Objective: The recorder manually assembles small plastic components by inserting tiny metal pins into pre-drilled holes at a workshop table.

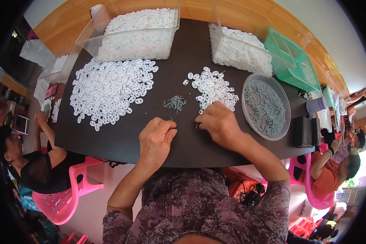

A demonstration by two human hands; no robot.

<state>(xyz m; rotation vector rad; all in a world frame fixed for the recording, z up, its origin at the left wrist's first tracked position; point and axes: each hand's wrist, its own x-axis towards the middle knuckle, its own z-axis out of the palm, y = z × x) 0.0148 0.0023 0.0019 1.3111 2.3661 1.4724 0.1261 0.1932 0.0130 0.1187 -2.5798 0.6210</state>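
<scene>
My left hand (156, 138) is closed in a pinch near the table's front edge, with the tip of a thin grey screw (171, 118) poking out at its fingertips. To its right, my right hand (220, 125) is curled low over the dark table (150, 150); a tiny dark bit shows under its fingertips, too small to name. Just beyond my hands lies a small heap of grey screws (175, 104). A small pile of white oval two-holed pieces (214, 87) reaches up to my right hand. A much larger pile of such pieces (110, 91) spreads on the left.
A round clear tub of screws (266, 106) stands right of my right forearm. Clear bins of white pieces (136, 40) (242, 49) line the back, beside a green basket (293, 61). A black box (304, 132) sits at the right edge. People on pink chairs (75, 191) flank me.
</scene>
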